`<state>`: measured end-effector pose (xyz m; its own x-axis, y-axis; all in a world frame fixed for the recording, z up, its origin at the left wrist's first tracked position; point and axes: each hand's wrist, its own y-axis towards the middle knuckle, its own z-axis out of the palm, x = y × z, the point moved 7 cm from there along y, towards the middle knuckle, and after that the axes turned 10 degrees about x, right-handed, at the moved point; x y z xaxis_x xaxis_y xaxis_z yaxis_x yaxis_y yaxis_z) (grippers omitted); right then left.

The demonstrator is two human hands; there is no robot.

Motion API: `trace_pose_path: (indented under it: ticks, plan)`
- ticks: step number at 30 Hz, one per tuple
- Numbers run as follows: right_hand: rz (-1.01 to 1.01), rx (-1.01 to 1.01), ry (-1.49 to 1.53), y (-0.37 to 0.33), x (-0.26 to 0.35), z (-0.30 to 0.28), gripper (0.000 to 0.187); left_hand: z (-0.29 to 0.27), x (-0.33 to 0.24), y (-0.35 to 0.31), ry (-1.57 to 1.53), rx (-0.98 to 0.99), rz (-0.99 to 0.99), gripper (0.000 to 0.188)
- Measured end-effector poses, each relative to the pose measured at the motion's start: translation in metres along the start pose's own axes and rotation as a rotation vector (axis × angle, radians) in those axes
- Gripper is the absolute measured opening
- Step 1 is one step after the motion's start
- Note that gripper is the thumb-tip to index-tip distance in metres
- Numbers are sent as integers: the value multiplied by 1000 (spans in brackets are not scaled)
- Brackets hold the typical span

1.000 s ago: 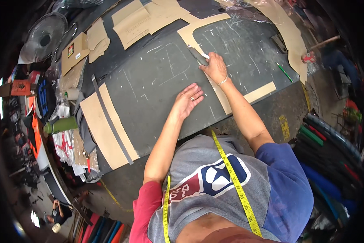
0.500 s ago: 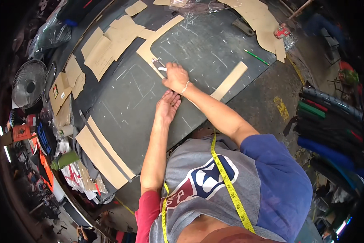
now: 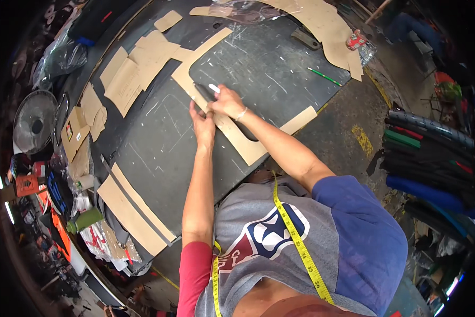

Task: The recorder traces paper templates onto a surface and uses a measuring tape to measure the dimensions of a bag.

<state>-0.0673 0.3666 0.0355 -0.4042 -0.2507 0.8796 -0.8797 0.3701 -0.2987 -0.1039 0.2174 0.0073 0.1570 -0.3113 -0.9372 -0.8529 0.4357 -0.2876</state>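
A person works with two bare hands at a dark table [image 3: 258,79], seen from above. One bracket-shaped cardboard piece [image 3: 234,138] lies in the middle of the table, its opening toward the right, one arm at the far side and one at the near side.

A second ago the left hand [image 3: 202,127] was spread open over the table, apart from the cardboard; half a second ago it was just beside the right wrist. Now it has reached farther, its fingers at the left edge of the cardboard; whether they grip it, I cannot tell. The right hand [image 3: 227,103], on the cardboard a second ago too, is closed on one white stick [image 3: 214,89] that pokes out past the fingers. One dark object [image 3: 202,92] lies just beyond the hands, partly hidden, its kind unclear. The whole view has turned a little.

Counted around them: one green pencil [image 3: 325,76] to the right; one red can [image 3: 356,39] at the far right, by one large curved cardboard piece [image 3: 330,37]; one small rounded card [image 3: 168,21] at the far side; one flat cardboard panel [image 3: 125,207] at the near left, with one dark strip [image 3: 134,201] along it; one fan [image 3: 35,122] at the far left. One yellow tape measure [image 3: 301,245] hangs over the person's shirt, showing two lengths.
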Motion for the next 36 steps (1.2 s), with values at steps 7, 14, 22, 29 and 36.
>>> trace_pose_path:
  ticks: [7, 14, 22, 29, 36]
  plan:
    - [-20, -151, -213, -13, -11, -43, 39, -60, 18, 15, 221, -45, 15, 56]
    - [34, -211, -474, -22, -39, -84, 49, -167, 40, -36, -151, -48, -163, 57]
    - [-338, -265, -642, -54, 11, -33, 41, -272, 89, -97, -315, -158, -186, 59]
    - [-344, 506, -360, -149, 74, 177, 31, -324, 119, -123, -238, -181, -134, 52]
    - [-456, 716, -488, -207, 89, 310, 36, -387, 147, -122, 83, -326, -38, 35]
